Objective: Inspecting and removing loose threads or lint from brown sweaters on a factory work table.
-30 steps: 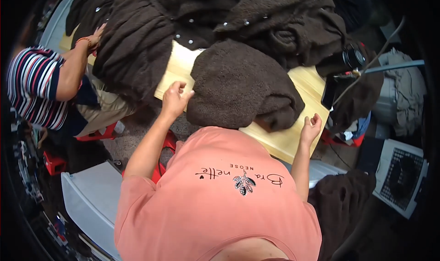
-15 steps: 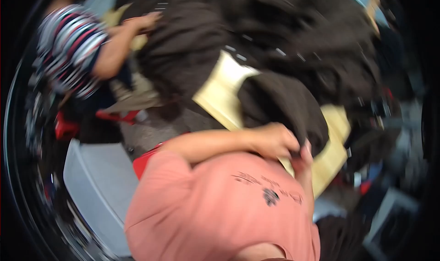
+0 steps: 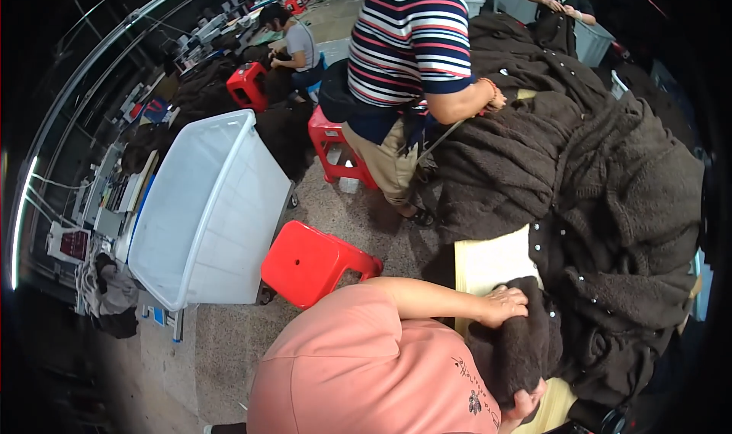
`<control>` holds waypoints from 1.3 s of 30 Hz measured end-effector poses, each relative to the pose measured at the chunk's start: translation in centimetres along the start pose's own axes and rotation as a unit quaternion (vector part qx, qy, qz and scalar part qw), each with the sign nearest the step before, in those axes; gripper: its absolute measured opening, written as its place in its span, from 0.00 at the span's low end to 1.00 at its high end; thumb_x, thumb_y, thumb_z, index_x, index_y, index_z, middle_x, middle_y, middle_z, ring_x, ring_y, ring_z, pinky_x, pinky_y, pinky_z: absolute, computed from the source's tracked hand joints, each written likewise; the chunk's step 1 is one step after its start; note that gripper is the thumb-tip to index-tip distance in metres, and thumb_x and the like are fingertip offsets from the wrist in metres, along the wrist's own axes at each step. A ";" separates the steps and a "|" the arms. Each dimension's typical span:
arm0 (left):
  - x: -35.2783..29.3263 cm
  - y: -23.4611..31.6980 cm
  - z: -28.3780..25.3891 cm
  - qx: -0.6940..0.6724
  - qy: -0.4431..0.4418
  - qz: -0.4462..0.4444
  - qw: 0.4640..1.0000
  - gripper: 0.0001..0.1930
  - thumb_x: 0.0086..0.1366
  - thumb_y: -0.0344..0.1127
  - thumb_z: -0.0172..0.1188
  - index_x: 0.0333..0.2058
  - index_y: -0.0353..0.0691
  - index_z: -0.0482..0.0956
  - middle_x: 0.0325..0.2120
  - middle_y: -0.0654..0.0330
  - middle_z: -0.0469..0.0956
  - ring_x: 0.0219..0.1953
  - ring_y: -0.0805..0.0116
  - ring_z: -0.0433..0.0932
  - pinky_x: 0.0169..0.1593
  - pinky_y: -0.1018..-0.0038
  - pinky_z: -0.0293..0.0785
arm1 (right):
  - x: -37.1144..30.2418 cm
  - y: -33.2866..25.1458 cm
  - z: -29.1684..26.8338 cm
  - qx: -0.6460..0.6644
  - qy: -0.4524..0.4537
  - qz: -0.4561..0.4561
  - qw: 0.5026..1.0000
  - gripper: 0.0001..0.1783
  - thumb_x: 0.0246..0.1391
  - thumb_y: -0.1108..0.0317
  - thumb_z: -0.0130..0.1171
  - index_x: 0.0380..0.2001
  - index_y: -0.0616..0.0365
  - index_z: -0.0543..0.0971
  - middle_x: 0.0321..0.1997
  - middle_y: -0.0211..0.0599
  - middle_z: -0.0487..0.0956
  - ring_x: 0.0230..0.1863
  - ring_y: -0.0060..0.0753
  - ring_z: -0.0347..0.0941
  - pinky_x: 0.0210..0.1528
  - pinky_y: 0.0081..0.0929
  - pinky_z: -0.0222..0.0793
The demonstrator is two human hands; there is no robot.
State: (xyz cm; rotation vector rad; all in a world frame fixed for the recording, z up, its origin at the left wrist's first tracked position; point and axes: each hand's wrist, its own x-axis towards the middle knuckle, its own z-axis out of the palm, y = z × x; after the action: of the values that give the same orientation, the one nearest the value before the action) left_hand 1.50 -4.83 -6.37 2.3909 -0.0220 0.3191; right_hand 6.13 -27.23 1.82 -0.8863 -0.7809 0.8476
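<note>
A dark brown fleece garment (image 3: 526, 335) lies bunched in a thick roll in front of my body, over a pale yellow board (image 3: 492, 262). My left hand (image 3: 505, 304) rests on its upper end, fingers curled over the cloth. At the lower end my right hand (image 3: 528, 401) grips the fleece between thumb and fingers. Right beside it spreads a large heap of brown fleece garments (image 3: 625, 190) with shiny round snaps along some edges.
A red stool (image 3: 305, 262) stands at my left, close to a big white wheeled bin (image 3: 229, 228). A co-worker in a striped shirt (image 3: 412, 45) handles the heap's far side, near another red stool (image 3: 328, 140). More people work farther back.
The view has swung left, bringing the bin and red stool fully in. My hands, close together before, are now apart at the two ends of the fleece.
</note>
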 end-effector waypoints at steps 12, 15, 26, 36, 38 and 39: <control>7.6 -4.7 -7.8 -0.404 0.401 -0.031 0.822 0.10 0.52 0.18 0.41 0.23 0.34 0.72 0.22 0.62 0.74 0.27 0.76 0.71 0.31 0.79 0.68 | -5.0 1.3 -8.0 -0.304 0.247 -0.395 0.831 0.23 0.48 0.59 0.46 0.44 0.65 0.71 0.54 0.55 0.67 0.55 0.44 0.63 0.56 0.40 0.59; 11.0 3.0 -18.6 -0.274 0.485 0.111 0.823 0.06 0.50 0.21 0.44 0.18 0.34 0.68 0.19 0.61 0.70 0.26 0.77 0.67 0.30 0.78 0.65 | -8.5 -0.4 -7.8 -0.374 0.356 -0.388 0.763 0.25 0.49 0.58 0.45 0.46 0.65 0.71 0.55 0.55 0.66 0.57 0.46 0.61 0.58 0.42 0.57; 18.1 17.3 -24.5 -0.036 0.168 0.186 0.967 0.04 0.41 0.25 0.59 0.19 0.32 0.75 0.19 0.51 0.76 0.24 0.67 0.75 0.29 0.73 0.70 | -11.9 -7.2 -1.5 -0.011 0.450 -0.262 0.854 0.20 0.55 0.66 0.39 0.48 0.64 0.69 0.52 0.47 0.71 0.51 0.45 0.68 0.55 0.41 0.63; 12.4 7.9 -4.0 -0.046 -0.243 0.192 0.950 0.14 0.47 0.37 0.65 0.27 0.35 0.72 0.21 0.55 0.75 0.25 0.60 0.74 0.31 0.69 0.69 | -27.4 5.0 -10.6 -0.401 0.800 0.056 0.443 0.09 0.45 0.73 0.59 0.30 0.67 0.75 0.28 0.34 0.76 0.31 0.23 0.69 0.35 0.23 0.67; 9.3 2.0 -2.6 0.071 -0.163 0.128 0.976 0.18 0.45 0.40 0.66 0.33 0.37 0.72 0.31 0.54 0.74 0.37 0.55 0.73 0.40 0.65 0.69 | -28.6 7.3 -9.8 -0.413 0.798 0.058 0.436 0.10 0.45 0.72 0.59 0.32 0.67 0.74 0.28 0.35 0.76 0.30 0.24 0.70 0.35 0.23 0.67; 8.3 0.5 -2.4 0.142 -0.154 0.108 0.972 0.21 0.45 0.41 0.66 0.37 0.38 0.72 0.36 0.53 0.73 0.43 0.54 0.70 0.45 0.64 0.67 | -27.8 7.1 -9.0 -0.423 0.794 0.043 0.435 0.11 0.46 0.72 0.59 0.33 0.67 0.74 0.28 0.37 0.76 0.29 0.25 0.71 0.35 0.23 0.68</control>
State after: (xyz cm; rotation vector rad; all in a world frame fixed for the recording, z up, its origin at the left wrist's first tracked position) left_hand 8.95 -3.02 -2.36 2.7079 -0.4054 0.0489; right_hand -0.62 -51.67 -14.29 -2.0426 0.7305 -0.6808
